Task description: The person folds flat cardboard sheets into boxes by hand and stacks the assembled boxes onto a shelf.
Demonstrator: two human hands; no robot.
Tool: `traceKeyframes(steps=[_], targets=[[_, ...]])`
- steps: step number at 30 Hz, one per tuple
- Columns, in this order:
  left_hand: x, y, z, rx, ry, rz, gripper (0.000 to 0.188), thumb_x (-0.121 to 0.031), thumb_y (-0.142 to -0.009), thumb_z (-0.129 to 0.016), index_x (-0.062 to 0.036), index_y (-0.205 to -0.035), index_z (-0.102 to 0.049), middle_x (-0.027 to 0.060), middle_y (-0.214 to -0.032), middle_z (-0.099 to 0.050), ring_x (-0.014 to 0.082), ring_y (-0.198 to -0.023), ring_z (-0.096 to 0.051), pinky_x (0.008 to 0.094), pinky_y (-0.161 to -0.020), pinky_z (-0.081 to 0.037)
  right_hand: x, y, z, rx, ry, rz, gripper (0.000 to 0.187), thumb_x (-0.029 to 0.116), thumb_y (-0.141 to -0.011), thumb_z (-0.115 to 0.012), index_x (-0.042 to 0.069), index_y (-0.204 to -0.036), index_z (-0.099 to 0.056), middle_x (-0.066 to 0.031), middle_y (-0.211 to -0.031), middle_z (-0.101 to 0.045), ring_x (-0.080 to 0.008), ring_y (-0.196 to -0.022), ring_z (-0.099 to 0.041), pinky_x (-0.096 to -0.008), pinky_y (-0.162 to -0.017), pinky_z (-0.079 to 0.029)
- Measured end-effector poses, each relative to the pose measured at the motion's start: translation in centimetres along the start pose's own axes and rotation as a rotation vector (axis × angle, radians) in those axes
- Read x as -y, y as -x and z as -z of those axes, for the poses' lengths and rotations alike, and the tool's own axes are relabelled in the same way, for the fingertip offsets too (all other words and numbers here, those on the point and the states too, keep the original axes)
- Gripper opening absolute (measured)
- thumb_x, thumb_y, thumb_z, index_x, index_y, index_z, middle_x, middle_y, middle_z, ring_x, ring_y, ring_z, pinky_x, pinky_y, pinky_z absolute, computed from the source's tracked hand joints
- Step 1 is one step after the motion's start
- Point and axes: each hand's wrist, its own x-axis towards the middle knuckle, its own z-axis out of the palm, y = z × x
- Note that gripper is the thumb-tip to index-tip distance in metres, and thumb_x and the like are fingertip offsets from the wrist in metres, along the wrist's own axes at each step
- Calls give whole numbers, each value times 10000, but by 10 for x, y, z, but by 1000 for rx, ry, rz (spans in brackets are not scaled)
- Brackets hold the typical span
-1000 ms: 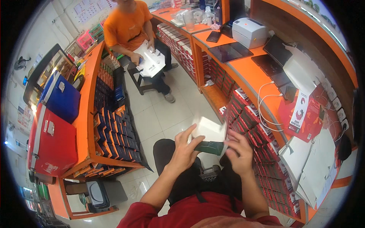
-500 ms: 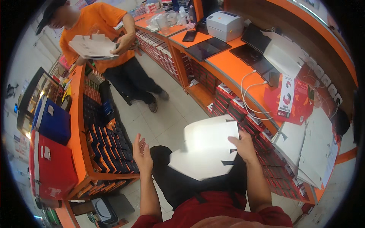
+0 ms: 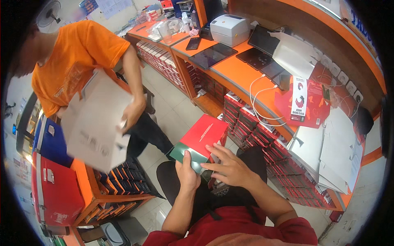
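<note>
box: flat red-and-dark-green cardboard box (image 3: 200,141), held over my lap, tilted, between my knees and the orange desk (image 3: 242,78) on my right

left hand: my left hand (image 3: 186,172) grips the near green end from below, thumb up on the face, so it's clenched on the box

right hand: my right hand (image 3: 230,168) is spread wide, fingers splayed, hovering at the near edge; can't tell if it touches, it isn't gripping anything

slip risk: one-hand hold at one end of a long tilted box, so I reckon the far red end could dip and slide out toward the floor tiles (image 3: 172,110)

snag risk: far corner sits near the rows of small red boxes (image 3: 262,139) shelved under the desk, a swing could knock them

neighbour: a person in an orange shirt (image 3: 78,53) stands close on my left, holding a big white cardboard box (image 3: 92,123); looks like the two boxes could bump if either moves in

cables: white cables (image 3: 260,98) on the desk, well apart
</note>
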Motion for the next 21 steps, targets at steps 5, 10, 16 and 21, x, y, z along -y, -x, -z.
traceKeyframes(steps=[5, 10, 16, 21], targets=[[-2, 6, -8, 262, 286, 0, 374, -229, -1076, -579, -17, -1377, -516, 107, -1242, -665, 234, -1130, -671, 397, -993, -551, 9, 0, 10, -198, -260, 63, 614, 128, -834, -812, 87, -1412, -610, -228, -1533, -495, -417, -1385, -514, -473, -1132, -452], [12, 11, -8, 287, 118, -57, 193, -123, -1047, -627, 16, -1174, -670, 84, -1138, -705, 190, -1004, -692, 422, -979, -565, 18, -4, 7, -570, -514, -157, 558, 50, -893, -761, -57, -1410, -580, -304, -1531, -474, -395, -1341, -581, -397, -1053, -518], [6, 16, 4, 307, -497, 256, 231, -156, -1052, -606, 39, -1156, -673, 85, -1055, -701, 163, -932, -691, 273, -797, -557, 12, -16, 21, -437, 178, -92, 432, 55, -717, -871, -4, -1120, -729, -160, -1187, -652, -287, -1016, -671, -400, -932, -550], [6, 12, 1, 298, -160, 156, 246, -156, -1062, -585, 34, -1204, -653, 98, -1160, -700, 172, -1069, -681, 341, -932, -559, 12, -13, 32, -288, -267, -147, 428, 32, -700, -858, 10, -1110, -736, -149, -1161, -667, -319, -1046, -671, -445, -1006, -523]])
